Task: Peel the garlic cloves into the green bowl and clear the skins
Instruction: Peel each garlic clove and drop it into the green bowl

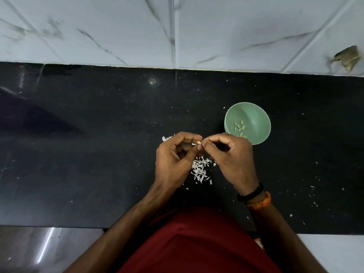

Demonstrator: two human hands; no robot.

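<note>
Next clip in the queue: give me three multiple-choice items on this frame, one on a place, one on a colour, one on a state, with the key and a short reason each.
1. Where does the main pile of skins lie?
A. in the bowl
B. on the black counter, below and between the hands
C. on the tiled wall

2. What colour is the bowl?
A. green
B. red
C. white

3. What are the hands doing?
A. resting flat
B. lifting the bowl
C. left hand and right hand both pinching a garlic clove

Key: 1 B, the white flakes lie on the dark surface; 2 A, its rim and wall are pale green; 3 C, the fingertips meet on the clove.
</note>
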